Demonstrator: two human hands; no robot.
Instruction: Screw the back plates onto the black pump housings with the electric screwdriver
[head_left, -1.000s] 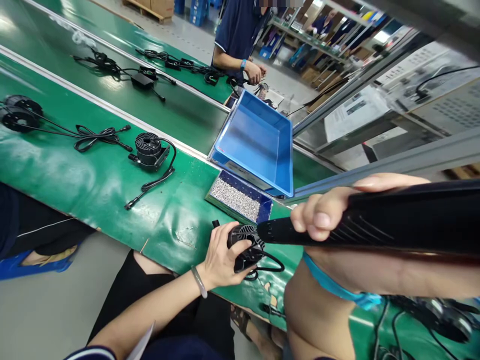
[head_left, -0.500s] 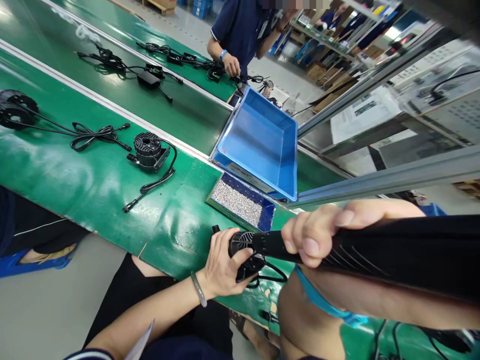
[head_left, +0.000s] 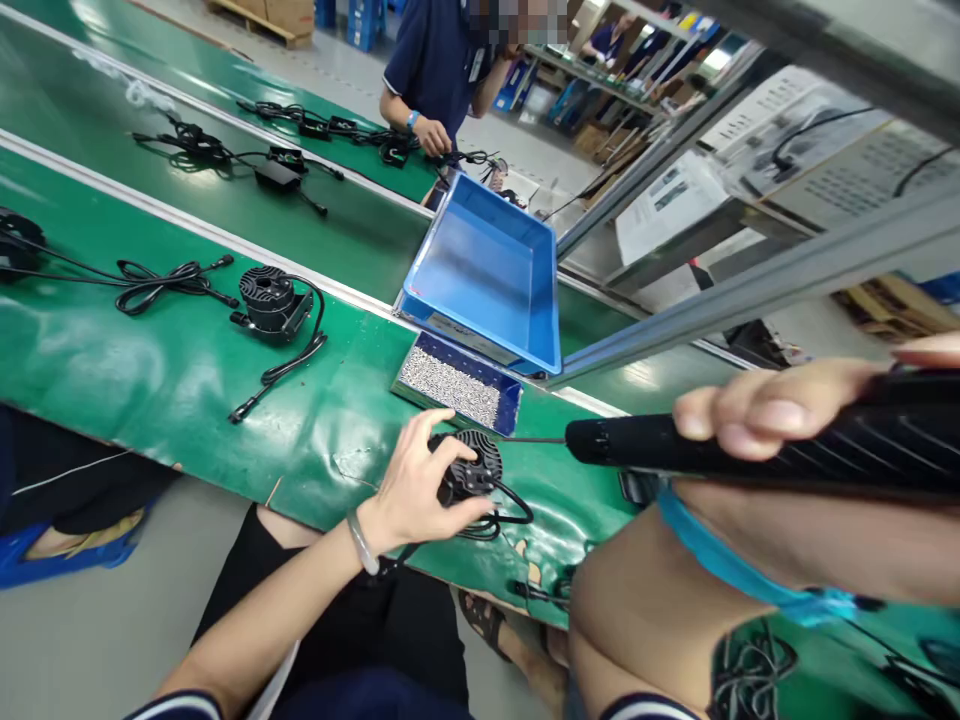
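Observation:
My left hand (head_left: 416, 480) grips a small round black finned unit (head_left: 472, 462) with a black cable, resting on the green belt (head_left: 187, 370) at its near edge. My right hand (head_left: 757, 410) is wrapped round a long black electric screwdriver (head_left: 750, 448) held close to the camera. Its thin bit points left and its tip sits just right of the unit's top. A blue band circles my right wrist. A shallow tray of small silver screws (head_left: 454, 385) lies just behind the unit.
A blue plastic bin (head_left: 487, 275) stands behind the screw tray. Another black unit with cable (head_left: 270, 300) and coiled cables (head_left: 154, 280) lie to the left on the belt. A second belt behind carries more cables. A person in a dark shirt (head_left: 442, 70) works at the far side.
The screwdriver has drawn back to the right, its bit now clear of the unit. My left hand shifted its grip on the unit. The view swung a little to the right.

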